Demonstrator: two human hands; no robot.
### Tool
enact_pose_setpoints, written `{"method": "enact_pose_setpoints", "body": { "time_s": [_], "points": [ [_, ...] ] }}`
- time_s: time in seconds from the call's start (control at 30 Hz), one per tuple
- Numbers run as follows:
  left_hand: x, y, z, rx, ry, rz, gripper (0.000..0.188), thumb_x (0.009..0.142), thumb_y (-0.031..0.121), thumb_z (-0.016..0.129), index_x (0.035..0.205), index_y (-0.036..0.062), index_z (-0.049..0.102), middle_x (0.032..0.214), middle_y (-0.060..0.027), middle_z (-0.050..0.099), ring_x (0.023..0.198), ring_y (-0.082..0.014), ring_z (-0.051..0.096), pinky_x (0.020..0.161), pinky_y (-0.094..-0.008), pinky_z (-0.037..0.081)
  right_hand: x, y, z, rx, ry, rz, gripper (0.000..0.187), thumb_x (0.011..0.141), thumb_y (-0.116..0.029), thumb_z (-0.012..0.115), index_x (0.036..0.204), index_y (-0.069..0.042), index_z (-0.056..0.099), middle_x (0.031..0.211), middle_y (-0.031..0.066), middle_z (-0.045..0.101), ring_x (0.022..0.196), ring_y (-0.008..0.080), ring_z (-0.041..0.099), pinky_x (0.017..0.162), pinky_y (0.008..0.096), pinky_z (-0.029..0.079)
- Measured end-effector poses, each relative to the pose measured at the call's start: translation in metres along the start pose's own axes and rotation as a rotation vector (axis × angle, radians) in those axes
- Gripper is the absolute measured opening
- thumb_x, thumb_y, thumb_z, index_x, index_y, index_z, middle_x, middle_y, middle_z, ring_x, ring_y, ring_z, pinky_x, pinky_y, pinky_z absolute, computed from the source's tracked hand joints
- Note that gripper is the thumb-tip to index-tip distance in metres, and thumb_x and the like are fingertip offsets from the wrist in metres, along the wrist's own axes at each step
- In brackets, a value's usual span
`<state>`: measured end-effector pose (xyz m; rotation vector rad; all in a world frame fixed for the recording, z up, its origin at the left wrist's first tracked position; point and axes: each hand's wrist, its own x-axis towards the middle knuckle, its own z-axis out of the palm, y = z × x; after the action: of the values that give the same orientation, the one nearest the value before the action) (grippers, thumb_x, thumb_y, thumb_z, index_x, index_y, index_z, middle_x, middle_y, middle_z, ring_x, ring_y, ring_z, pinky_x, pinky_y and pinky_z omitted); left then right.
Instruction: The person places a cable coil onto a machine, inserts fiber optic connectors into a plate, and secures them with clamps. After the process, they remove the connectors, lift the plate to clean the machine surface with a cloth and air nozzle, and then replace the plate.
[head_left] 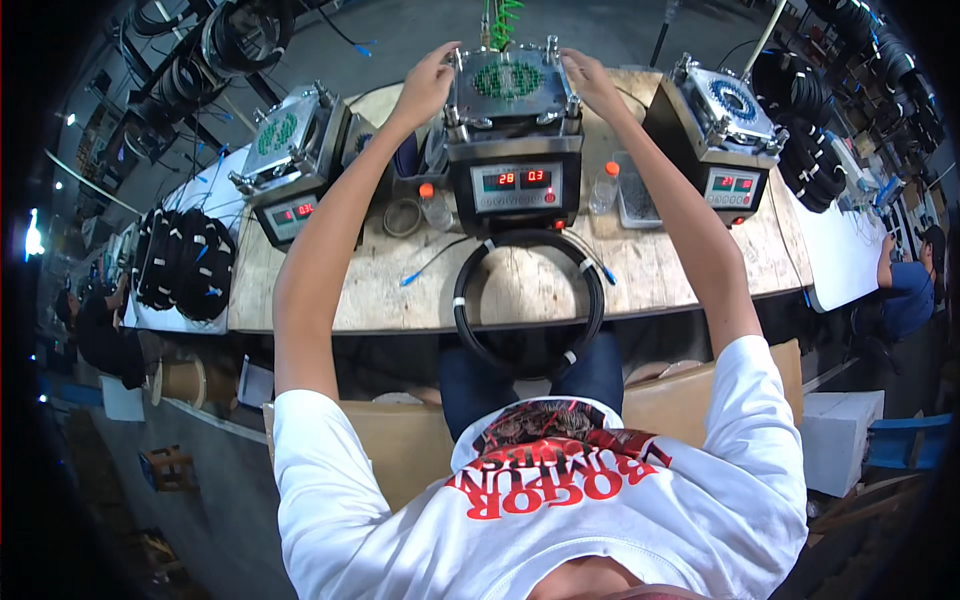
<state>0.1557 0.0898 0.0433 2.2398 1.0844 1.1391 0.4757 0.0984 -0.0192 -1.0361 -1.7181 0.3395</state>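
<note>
In front of me stands the middle polishing machine (515,190) with a lit red display. On top lies its square metal plate (468,95) with a ring of green connectors (508,80). My left hand (428,88) is closed at the far left corner of this plate, its fingers curled at the corner clamp. At the far right corner my right hand (592,85) has its fingers bent against the clamp there. The fingertips of both hands are partly hidden. A coil of black cable (460,300) with blue-tipped ends hangs over the table's near edge.
Similar machines flank it: a left one (285,175) with green connectors and a right one (715,140) with a blue ring. Orange-capped bottles (436,208) and a clear tray (638,195) stand between. Black cable coils (185,262) lie at left. A co-worker (905,290) sits at far right.
</note>
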Motion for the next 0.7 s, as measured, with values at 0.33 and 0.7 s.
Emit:
{"method": "enact_pose_setpoints", "body": {
  "time_s": [0.33, 0.7],
  "points": [
    [-0.233, 0.008, 0.011, 0.165, 0.072, -0.065, 0.021, 0.099, 0.003, 0.047, 0.116, -0.0004, 0.06, 0.097, -0.0161, 0.066, 0.082, -0.0251, 0.069, 0.072, -0.0378, 0.053, -0.223, -0.05, -0.013, -0.125, -0.229, 0.381, 0.017, 0.091, -0.001, 0.059, 0.106, 0.002, 0.066, 0.077, 0.01, 0.065, 0.061, 0.0149, 0.063, 0.061, 0.0316, 0.052],
    [-0.283, -0.051, 0.082, 0.626, -0.242, -0.24, 0.022, 0.09, 0.007, 0.06, 0.111, 0.0007, 0.061, 0.115, -0.0201, 0.057, 0.093, -0.0441, 0.065, 0.083, -0.0523, 0.052, -0.276, -0.013, 0.027, -0.269, -0.368, 0.419, 0.022, 0.08, -0.004, 0.067, 0.1, 0.004, 0.07, 0.087, 0.0207, 0.071, 0.08, 0.0334, 0.071, 0.072, 0.0396, 0.055]
  ]
}}
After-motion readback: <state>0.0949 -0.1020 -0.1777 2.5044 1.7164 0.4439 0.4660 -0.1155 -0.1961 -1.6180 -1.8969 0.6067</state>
